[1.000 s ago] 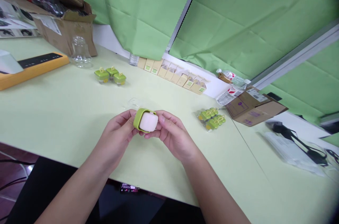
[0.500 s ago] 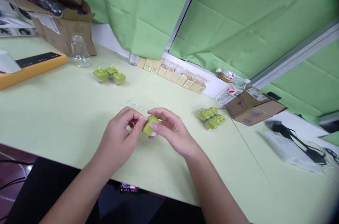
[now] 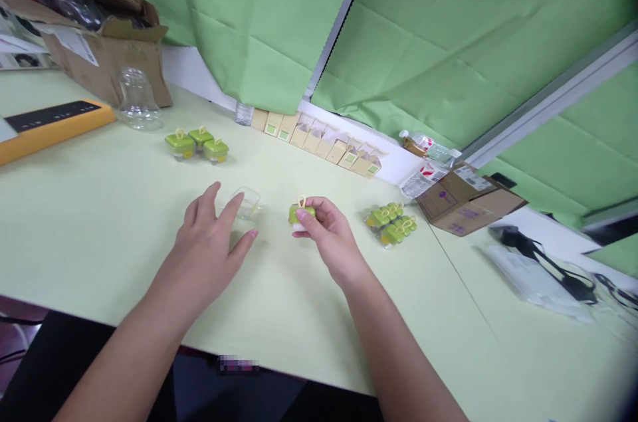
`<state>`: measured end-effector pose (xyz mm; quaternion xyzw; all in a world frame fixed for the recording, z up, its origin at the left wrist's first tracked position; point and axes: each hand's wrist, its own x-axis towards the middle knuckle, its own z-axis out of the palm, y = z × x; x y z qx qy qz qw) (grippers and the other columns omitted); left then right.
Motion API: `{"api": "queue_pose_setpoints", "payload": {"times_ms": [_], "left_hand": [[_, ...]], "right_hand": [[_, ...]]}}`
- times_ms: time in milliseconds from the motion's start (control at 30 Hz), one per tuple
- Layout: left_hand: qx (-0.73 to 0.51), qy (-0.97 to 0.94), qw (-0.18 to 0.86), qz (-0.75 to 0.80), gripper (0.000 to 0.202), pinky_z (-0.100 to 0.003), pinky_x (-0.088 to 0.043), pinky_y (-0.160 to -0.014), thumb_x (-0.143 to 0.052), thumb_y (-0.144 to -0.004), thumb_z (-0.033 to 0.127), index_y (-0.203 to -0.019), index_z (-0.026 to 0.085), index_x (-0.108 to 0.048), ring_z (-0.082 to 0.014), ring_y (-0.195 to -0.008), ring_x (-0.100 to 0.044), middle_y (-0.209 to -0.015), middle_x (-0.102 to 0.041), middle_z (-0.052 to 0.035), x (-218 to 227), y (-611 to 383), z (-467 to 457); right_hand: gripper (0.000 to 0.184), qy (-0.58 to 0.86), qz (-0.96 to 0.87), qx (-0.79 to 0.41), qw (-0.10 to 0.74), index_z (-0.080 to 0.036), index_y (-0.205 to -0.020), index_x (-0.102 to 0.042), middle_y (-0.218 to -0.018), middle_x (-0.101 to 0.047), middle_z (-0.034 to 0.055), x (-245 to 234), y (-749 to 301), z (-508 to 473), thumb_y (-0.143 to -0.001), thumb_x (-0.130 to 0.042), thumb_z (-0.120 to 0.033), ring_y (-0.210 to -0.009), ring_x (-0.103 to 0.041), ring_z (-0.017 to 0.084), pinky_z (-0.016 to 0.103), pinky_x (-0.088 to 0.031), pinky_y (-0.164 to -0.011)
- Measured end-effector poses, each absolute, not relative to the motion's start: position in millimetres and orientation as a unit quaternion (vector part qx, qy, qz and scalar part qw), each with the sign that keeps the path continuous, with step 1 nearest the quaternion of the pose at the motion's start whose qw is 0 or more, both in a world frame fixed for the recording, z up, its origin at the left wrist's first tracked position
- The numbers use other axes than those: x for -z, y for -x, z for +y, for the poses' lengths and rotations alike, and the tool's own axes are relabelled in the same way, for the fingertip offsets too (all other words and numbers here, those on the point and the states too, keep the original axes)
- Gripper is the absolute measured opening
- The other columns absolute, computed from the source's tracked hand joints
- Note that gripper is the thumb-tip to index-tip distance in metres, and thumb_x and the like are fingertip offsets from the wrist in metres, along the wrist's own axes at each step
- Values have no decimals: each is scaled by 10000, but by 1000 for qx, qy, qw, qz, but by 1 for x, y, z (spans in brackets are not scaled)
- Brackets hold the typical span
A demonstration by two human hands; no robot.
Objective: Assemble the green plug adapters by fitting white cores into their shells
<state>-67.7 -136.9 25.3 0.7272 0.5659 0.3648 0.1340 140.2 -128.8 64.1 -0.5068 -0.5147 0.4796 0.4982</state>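
My right hand (image 3: 326, 232) pinches a small green-lidded piece with a white block under it (image 3: 301, 214), held upright just above the pale green table (image 3: 100, 209). A little yellow loop sticks up from its lid. My left hand (image 3: 209, 242) is open, fingers spread, reaching toward a small clear plastic cup (image 3: 246, 201) that lies just beyond its fingertips. The left hand holds nothing.
Three finished green-lidded boxes (image 3: 197, 143) stand at the back left near a glass jar (image 3: 135, 102) and cardboard boxes (image 3: 107, 56). A row of small paper cartons (image 3: 319, 139) lines the wall. A bag of green lids (image 3: 393, 224) lies to the right, by another cardboard box (image 3: 466, 203).
Both hands held the green piece together; now the left hand has let go and moved left toward the clear cup. The right hand has turned the piece upright, lid on top.
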Motion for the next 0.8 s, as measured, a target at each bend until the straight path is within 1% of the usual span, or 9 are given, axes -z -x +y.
{"api": "queue_pose_setpoints", "payload": {"times_ms": [67,100,167,267,367,433,533,700,800], "left_hand": [[-336,-743,126,565,508,-623,-366,-1097,-551,-905,458,-1356,223,-550,-457,-1429,-309,-1594,-283,-160,-19,68,-133],[-328,-749,125,561,460,-607,-382,-1086,-541,-911,443,-1310,215,-569,-447,-1414,-340,-1579,-309,-164,-17,67,-132],[-320,-758,137,551,325,-556,-426,-1045,-506,-932,404,-1167,200,-600,-406,-1331,-451,-1493,-424,-167,-16,67,-130],[-319,-767,175,528,168,-478,-459,-976,-459,-952,336,-956,210,-570,-329,-1175,-564,-1320,-568,-128,-17,66,-129],[-322,-783,213,487,77,-422,-461,-925,-491,-916,280,-876,223,-523,-293,-1119,-582,-1240,-607,-89,-21,64,-133],[-307,-789,248,472,47,-393,-470,-845,-506,-894,266,-920,230,-520,-273,-1018,-609,-1147,-631,-73,-24,61,-137],[-287,-784,296,463,177,-357,-468,-746,-506,-887,273,-1061,242,-510,-257,-898,-633,-1055,-645,-61,-28,57,-145],[-298,-774,331,450,399,-356,-486,-769,-529,-881,288,-1263,250,-422,-280,-970,-654,-1116,-647,-91,-30,56,-148],[-296,-772,338,450,482,-368,-489,-770,-535,-875,293,-1334,246,-394,-283,-934,-661,-1082,-659,-93,-30,57,-146]], "right_hand": [[311,500,-500,-491,508,-218,-928,-603,-967,-629,14,-63,-137,-129,-787,-776,-435,-847,-592,128,312,-589,-781],[303,498,-492,-498,511,-216,-915,-604,-962,-630,13,-62,-135,-129,-788,-774,-432,-851,-595,130,319,-590,-791],[286,495,-473,-516,515,-214,-893,-601,-963,-638,17,-60,-132,-130,-791,-770,-422,-873,-613,146,339,-591,-803],[266,487,-442,-541,524,-214,-842,-587,-970,-653,21,-59,-128,-132,-786,-767,-401,-891,-635,174,368,-591,-797],[258,460,-446,-546,540,-223,-827,-596,-1019,-665,20,-60,-125,-134,-785,-769,-409,-882,-639,173,374,-579,-805],[234,450,-469,-526,548,-228,-838,-622,-1049,-673,19,-62,-125,-136,-797,-766,-408,-884,-631,158,356,-558,-838],[181,445,-517,-491,542,-233,-863,-669,-1055,-691,25,-65,-125,-137,-825,-749,-391,-928,-629,155,333,-524,-881],[182,425,-572,-481,511,-227,-890,-682,-1113,-700,50,-64,-125,-138,-841,-733,-394,-962,-646,171,345,-528,-869],[160,416,-599,-471,496,-224,-904,-676,-1138,-695,56,-62,-126,-139,-868,-705,-378,-985,-647,170,352,-520,-899]]}}
